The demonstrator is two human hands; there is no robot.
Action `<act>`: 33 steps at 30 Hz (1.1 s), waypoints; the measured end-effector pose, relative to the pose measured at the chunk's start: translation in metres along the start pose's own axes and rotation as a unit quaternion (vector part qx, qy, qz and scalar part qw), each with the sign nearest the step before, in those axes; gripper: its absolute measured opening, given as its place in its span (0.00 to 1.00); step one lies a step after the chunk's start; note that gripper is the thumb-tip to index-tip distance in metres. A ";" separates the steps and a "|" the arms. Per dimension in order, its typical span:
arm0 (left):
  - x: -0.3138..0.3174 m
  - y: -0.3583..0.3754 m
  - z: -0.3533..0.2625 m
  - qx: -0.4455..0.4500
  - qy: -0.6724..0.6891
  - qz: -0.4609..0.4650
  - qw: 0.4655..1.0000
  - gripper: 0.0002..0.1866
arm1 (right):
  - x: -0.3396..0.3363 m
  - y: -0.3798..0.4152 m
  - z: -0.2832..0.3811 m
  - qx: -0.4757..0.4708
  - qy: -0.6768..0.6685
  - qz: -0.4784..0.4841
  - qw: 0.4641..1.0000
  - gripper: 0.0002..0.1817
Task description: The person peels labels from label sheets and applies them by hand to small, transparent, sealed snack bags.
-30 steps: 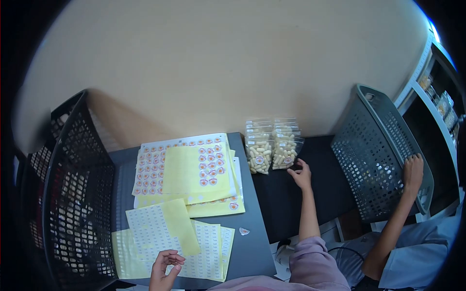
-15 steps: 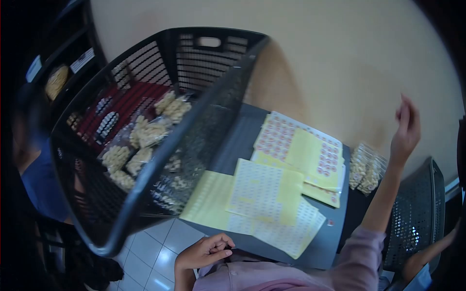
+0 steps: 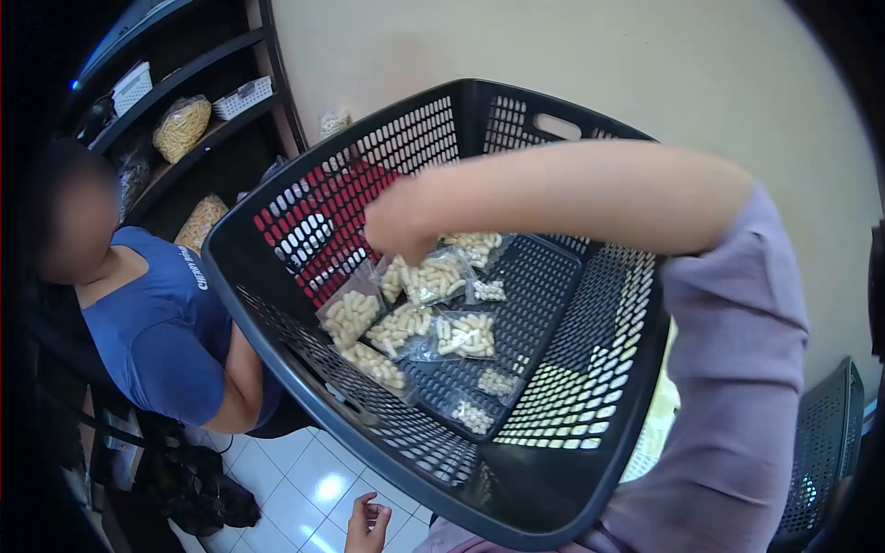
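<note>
A large black plastic basket (image 3: 636, 442) with slotted walls takes up the middle of the view. Inside lie several clear packets of pale, finger-shaped pieces (image 3: 466, 334), heaped toward the left, and small packets of little white pieces (image 3: 474, 417) on the basket's floor. My right hand (image 3: 403, 219) reaches over the basket, just above or touching a packet in the heap (image 3: 433, 279). Its fingers point down and are blurred and partly hidden. My left hand (image 3: 367, 525) hangs low, outside the basket's near rim, fingers loosely curled and apart, holding nothing.
A person in a blue shirt (image 3: 166, 323) stands close on the left. Behind are dark shelves (image 3: 198, 69) with bagged goods and white baskets. Yellow label sheets (image 3: 656, 419) show beyond the basket; another dark basket (image 3: 820, 442) stands at right. Black bags (image 3: 198, 488) lie on the tiled floor.
My right hand has swung from the raised position at the right into the basket. The view has turned left, the basket now appears farther right, covering most label sheets. My left hand is lower.
</note>
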State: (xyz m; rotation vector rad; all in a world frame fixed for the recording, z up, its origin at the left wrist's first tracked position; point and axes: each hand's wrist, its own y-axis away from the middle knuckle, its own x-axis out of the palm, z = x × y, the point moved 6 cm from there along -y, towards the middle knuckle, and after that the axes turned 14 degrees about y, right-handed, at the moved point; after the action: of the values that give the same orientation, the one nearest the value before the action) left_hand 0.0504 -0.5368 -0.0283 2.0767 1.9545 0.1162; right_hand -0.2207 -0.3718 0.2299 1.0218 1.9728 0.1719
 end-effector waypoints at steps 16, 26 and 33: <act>0.000 -0.026 0.024 -0.049 0.093 -0.033 0.994 0.17 | 0.208 -0.071 0.101 0.013 -0.256 0.110 0.960 0.54; 0.035 -0.030 -0.001 -0.061 0.053 0.142 0.987 0.18 | 0.070 0.064 -0.010 0.083 -0.327 0.142 0.930 0.43; 0.075 -0.021 0.037 0.185 -0.031 0.324 0.927 0.15 | 0.032 0.254 -0.051 0.240 -0.277 -0.396 0.842 0.38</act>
State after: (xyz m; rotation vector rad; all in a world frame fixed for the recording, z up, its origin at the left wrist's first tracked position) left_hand 0.0455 -0.4674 -0.0789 2.8614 1.2448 -0.1995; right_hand -0.1172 -0.1708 0.3599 0.3757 1.7428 -1.0104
